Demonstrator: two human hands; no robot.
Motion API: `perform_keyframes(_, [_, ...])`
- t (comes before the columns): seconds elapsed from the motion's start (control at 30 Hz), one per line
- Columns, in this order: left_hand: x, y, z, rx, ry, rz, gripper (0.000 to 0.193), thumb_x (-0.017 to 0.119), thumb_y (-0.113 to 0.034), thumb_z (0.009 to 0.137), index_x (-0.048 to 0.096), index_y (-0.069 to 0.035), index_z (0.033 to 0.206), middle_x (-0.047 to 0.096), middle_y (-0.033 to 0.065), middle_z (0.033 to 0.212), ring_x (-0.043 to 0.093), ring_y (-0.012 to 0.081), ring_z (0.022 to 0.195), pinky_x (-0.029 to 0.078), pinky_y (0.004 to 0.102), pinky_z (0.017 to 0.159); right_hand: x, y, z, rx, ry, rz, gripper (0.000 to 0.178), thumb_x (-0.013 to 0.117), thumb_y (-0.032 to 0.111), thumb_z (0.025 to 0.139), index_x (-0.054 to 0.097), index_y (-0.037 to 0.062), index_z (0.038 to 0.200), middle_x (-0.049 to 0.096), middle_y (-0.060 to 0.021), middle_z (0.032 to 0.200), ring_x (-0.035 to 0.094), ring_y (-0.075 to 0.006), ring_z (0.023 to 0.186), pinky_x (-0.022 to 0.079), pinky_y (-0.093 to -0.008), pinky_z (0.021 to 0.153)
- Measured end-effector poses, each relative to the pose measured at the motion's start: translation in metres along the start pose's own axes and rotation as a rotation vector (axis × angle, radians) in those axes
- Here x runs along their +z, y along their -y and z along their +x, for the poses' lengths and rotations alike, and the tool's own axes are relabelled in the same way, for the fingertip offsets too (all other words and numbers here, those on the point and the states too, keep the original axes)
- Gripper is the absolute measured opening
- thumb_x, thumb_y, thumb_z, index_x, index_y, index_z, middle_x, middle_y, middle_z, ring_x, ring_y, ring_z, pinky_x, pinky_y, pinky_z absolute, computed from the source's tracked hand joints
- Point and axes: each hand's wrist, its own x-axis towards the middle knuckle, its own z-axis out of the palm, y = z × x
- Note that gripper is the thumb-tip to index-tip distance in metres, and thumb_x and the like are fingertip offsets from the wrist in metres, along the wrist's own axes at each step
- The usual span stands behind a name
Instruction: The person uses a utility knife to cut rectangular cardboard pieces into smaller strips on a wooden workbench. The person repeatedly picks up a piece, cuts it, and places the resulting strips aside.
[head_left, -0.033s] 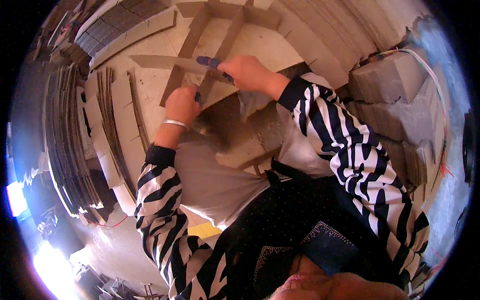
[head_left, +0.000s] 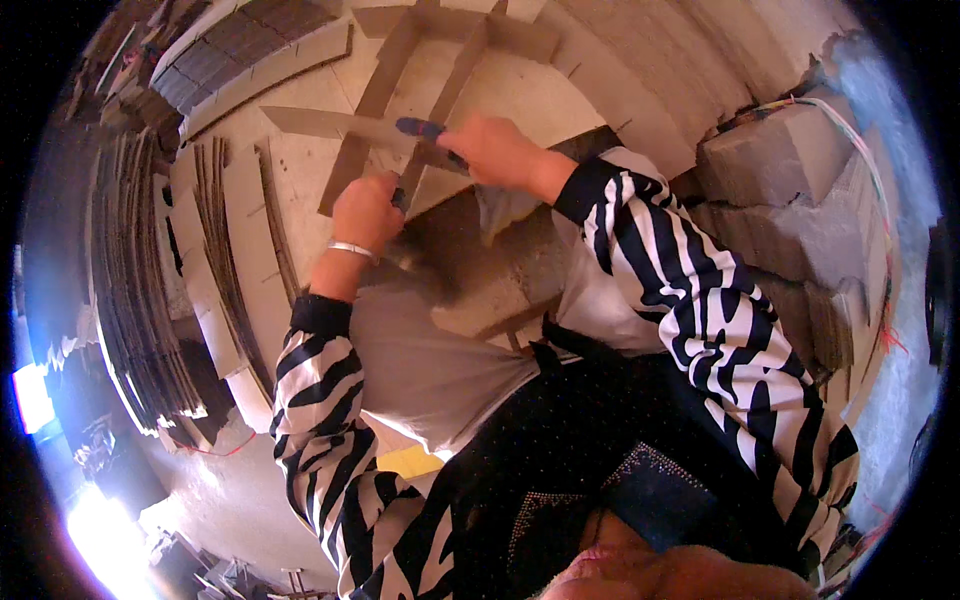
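Several interlocked cardboard strips form a divider grid (head_left: 388, 75) on the pale table before me. My left hand (head_left: 366, 215), with a white bracelet at its wrist, is closed at the near left end of the grid, on a cardboard strip (head_left: 347, 172). Farther right, my right hand (head_left: 495, 152) pinches the crossing cardboard strip (head_left: 370, 128) near its right end. A dark blue finger cover (head_left: 420, 127) sits on its extended finger. Dark covering also shows at the left fingertips. The fingers partly hide where each hand grips.
Slotted cardboard strips (head_left: 245, 220) stand in rows on the left, beside a thick stack of cardboard sheets (head_left: 145, 280). More bundled cardboard (head_left: 765, 165) is piled at the right. Wires (head_left: 850, 120) hang along the blue wall. Grey cloth (head_left: 425, 355) covers my lap.
My right hand has dropped very slightly toward me, the strip's right end with it. My left hand stays nearly in place.
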Motion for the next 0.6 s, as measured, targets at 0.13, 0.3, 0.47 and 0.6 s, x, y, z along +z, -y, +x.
perform_keyframes(0.13, [-0.026, -0.002, 0.003, -0.076, -0.158, -0.06, 0.016, 0.058, -0.011, 0.072, 0.063, -0.007, 0.087, 0.065, 0.0169, 0.084, 0.062, 0.037, 0.085, 0.05, 0.0466, 0.071, 0.004, -0.007, -0.007, -0.001, 0.04, -0.044, 0.034, 0.058, 0.006, 0.074, 0.059, 0.0152, 0.107, 0.063, -0.0126, 0.08, 0.062, -0.0358, 0.078, 0.048, -0.048, 0.062])
perform_keyframes(0.3, [-0.015, 0.034, 0.028, -0.396, -0.031, 0.41, 0.019, 0.059, -0.019, 0.076, 0.066, -0.013, 0.092, 0.067, 0.0099, 0.097, 0.063, 0.0319, 0.091, 0.051, 0.0466, 0.072, 0.011, -0.014, -0.017, -0.057, -0.041, -0.036, 0.034, 0.059, 0.003, 0.071, 0.06, 0.012, 0.103, 0.061, -0.0118, 0.077, 0.06, -0.0353, 0.075, 0.046, -0.0459, 0.062])
perform_keyframes(0.47, [0.009, 0.07, 0.029, -0.448, 0.028, 0.222, 0.021, 0.059, -0.021, 0.077, 0.067, -0.015, 0.095, 0.067, 0.0111, 0.098, 0.063, 0.031, 0.095, 0.052, 0.0436, 0.077, 0.0, 0.006, -0.029, 0.061, 0.081, -0.039, 0.035, 0.057, 0.007, 0.074, 0.059, 0.0151, 0.108, 0.064, -0.0121, 0.081, 0.063, -0.0354, 0.08, 0.048, -0.0477, 0.063])
perform_keyframes(0.6, [0.014, 0.075, 0.04, -0.416, 0.038, 0.201, 0.023, 0.058, -0.021, 0.077, 0.069, -0.015, 0.096, 0.067, 0.0126, 0.099, 0.063, 0.0315, 0.096, 0.052, 0.0439, 0.078, 0.005, 0.013, -0.02, 0.051, 0.045, -0.035, 0.032, 0.057, 0.007, 0.076, 0.058, 0.0147, 0.106, 0.064, -0.0123, 0.079, 0.063, -0.035, 0.079, 0.048, -0.0472, 0.062])
